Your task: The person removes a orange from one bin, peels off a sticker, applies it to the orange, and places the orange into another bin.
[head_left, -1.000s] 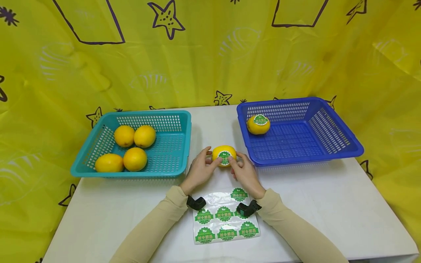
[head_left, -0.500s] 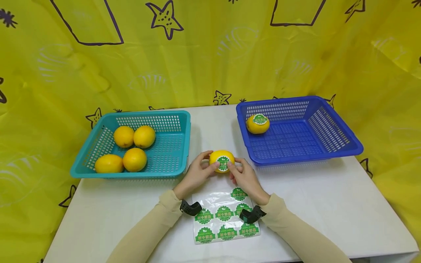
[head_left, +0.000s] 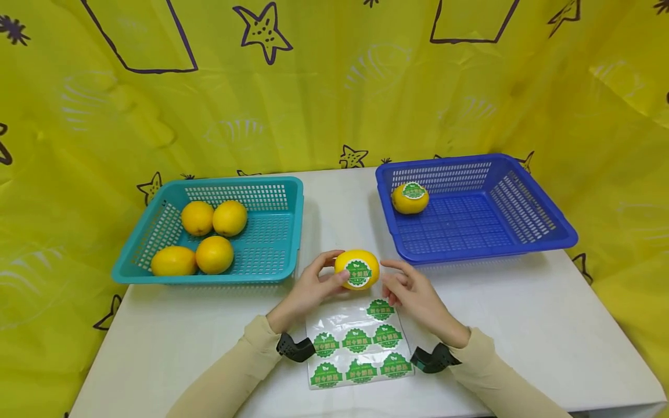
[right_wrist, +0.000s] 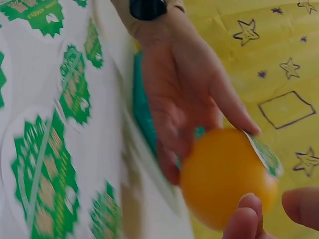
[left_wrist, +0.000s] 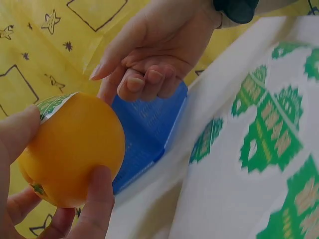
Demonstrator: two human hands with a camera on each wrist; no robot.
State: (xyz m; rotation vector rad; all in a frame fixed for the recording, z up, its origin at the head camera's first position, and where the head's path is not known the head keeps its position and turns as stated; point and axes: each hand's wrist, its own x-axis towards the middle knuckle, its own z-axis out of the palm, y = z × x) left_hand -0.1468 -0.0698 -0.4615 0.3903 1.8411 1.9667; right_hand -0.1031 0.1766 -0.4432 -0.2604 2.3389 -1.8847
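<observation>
My left hand (head_left: 334,269) grips a yellow citrus fruit (head_left: 357,270) just above the table, thumb on the edge of its round green sticker (head_left: 358,273). The left wrist view shows the fruit (left_wrist: 75,149) held between thumb and fingers. My right hand (head_left: 393,278) hovers just right of the fruit with fingers loosely curled, touching nothing. A clear sheet of green stickers (head_left: 360,342) lies on the white table (head_left: 522,337) below both hands.
A teal basket (head_left: 209,276) at left holds several plain yellow fruits (head_left: 214,253). A blue basket (head_left: 470,252) at right holds one stickered fruit (head_left: 410,197). A yellow patterned curtain (head_left: 334,87) surrounds the table.
My right hand has let go of the fruit and drawn back to the right. My left hand has brought the fruit toward me, its sticker now facing the camera.
</observation>
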